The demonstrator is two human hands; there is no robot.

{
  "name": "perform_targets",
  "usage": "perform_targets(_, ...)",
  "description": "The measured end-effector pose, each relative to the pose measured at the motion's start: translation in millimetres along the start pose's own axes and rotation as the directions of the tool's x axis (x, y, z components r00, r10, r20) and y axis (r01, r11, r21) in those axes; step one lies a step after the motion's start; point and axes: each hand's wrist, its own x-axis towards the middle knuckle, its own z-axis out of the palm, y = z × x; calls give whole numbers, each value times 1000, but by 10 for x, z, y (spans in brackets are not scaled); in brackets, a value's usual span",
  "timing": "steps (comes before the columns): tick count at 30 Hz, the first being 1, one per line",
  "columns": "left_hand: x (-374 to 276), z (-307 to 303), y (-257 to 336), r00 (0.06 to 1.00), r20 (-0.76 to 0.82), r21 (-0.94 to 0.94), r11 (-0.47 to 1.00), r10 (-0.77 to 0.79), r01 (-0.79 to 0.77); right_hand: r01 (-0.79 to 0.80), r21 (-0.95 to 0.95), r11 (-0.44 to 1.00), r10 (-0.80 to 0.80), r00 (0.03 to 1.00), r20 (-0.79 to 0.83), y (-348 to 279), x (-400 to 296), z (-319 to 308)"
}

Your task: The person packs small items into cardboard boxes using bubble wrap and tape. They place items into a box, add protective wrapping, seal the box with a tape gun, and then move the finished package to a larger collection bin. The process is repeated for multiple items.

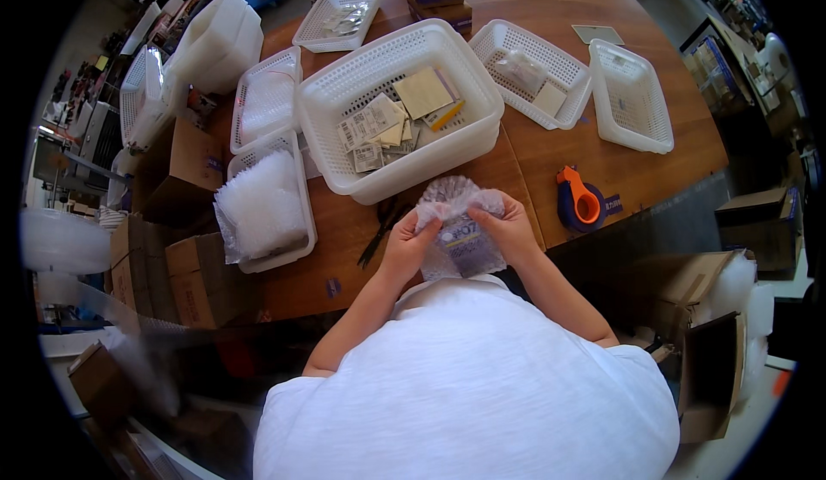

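Both my hands hold a clear bubble-wrap bag (pixel 474 257) near my chest, with a purplish printed packet showing through its lower part. My left hand (pixel 411 238) pinches the bag's upper left edge between thumb and fingers. At the upper right edge, my right hand (pixel 508 222) grips the gathered plastic. The upper end of the bag stands up crumpled between the hands. A pair of black scissors (pixel 372 244) lies on the wooden table just left of my left hand. Beyond the hands stands a large white plastic basket (pixel 413 180) holding several labelled packets (pixel 423 93).
Bubble-wrap bags (pixel 264 202) fill a white basket at the left. An orange and blue tape dispenser (pixel 581 204) lies on the table at the right. More white baskets (pixel 629 138) and cardboard boxes (pixel 439 15) stand farther back. Open cartons (pixel 710 377) flank me on the lower right.
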Motion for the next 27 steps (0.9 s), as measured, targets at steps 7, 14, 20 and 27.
perform_targets(7,88,-119,-111,990,46,11,991,134,-134,-7,-101,995,4,999,-37,-483,145,-204)
perform_targets(14,245,-123,-115,916,285,-141,932,-284,333,-8,-847,532,277,946,166,-275,-10,-330)
perform_targets(20,427,69,-3,813,341,852,521,-472,-54,33,-874,484,161,979,126,4,-206,-433)
perform_targets(27,762,-217,-868,802,368,930,183,-470,-320,-96,-947,306,-58,991,-119,637,-144,-1345)
